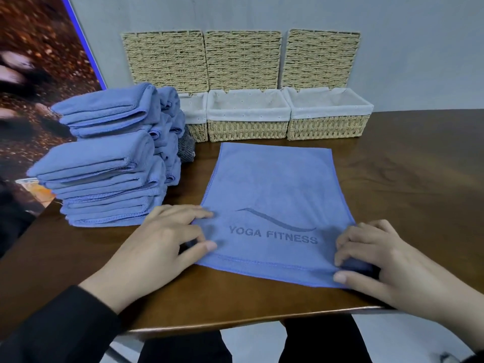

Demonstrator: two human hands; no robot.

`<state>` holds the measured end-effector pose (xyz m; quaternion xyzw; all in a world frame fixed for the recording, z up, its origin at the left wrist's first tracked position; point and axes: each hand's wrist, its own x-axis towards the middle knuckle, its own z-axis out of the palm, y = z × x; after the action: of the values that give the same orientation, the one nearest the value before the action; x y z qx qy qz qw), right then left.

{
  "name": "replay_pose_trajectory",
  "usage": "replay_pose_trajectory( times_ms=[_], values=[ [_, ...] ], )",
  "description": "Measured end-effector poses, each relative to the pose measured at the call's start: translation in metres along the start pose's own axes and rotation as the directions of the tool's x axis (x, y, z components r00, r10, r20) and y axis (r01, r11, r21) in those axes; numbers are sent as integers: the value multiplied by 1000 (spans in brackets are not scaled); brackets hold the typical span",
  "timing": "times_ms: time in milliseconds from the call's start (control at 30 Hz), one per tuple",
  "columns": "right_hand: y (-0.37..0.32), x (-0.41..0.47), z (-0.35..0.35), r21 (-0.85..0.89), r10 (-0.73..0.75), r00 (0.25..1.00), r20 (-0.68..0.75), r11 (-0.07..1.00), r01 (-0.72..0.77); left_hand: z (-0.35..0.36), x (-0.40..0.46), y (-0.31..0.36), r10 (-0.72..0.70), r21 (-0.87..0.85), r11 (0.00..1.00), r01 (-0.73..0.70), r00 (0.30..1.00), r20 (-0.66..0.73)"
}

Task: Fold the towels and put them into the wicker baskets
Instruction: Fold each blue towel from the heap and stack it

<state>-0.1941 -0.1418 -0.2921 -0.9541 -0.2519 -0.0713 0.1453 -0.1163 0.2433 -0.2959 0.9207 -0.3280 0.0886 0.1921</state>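
Towel spread flat for the first fold.
The blue towel (275,195) is pinched at its 6 o'clock corners by left hand (167,239) and right hand (377,258); each grip is best lifted evenly toward 12 o'clock, edges aligned.

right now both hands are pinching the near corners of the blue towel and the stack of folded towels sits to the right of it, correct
Not quite. The stack of folded towels sits to the left of the blue towel, not the right, as the head view shows. The rest holds: the left hand and right hand pinch its near corners.
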Motion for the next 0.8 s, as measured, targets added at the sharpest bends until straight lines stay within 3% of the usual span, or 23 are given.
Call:
replay_pose_trajectory(
  times_ms=[67,133,233,333,500,567,700,800],
  values=[
    [-6,4,-4,102,-66,998,1,993,65,-2,6,19,-15,-52,999,9,993,-120],
    [-8,19,-9,167,-54,994,-99,984,70,3,19,39,-59,-92,995,48,990,-126],
    [12,59,-4,186,50,982,-184,983,-15,26,45,61,-176,4,984,176,983,46],
    [47,89,8,95,141,990,-18,986,-139,52,67,71,-291,134,955,265,926,240],
    [51,92,-5,-202,245,970,-7,949,-241,46,95,42,-172,119,984,131,870,462],
    [47,93,-11,-184,295,955,19,940,-287,27,113,28,-136,91,991,103,826,547],
    [55,104,0,-11,164,980,-116,986,-166,19,143,41,-212,111,977,180,857,470],
    [67,116,9,40,245,967,73,968,-249,50,146,59,-343,183,939,291,818,461]
  ],
)
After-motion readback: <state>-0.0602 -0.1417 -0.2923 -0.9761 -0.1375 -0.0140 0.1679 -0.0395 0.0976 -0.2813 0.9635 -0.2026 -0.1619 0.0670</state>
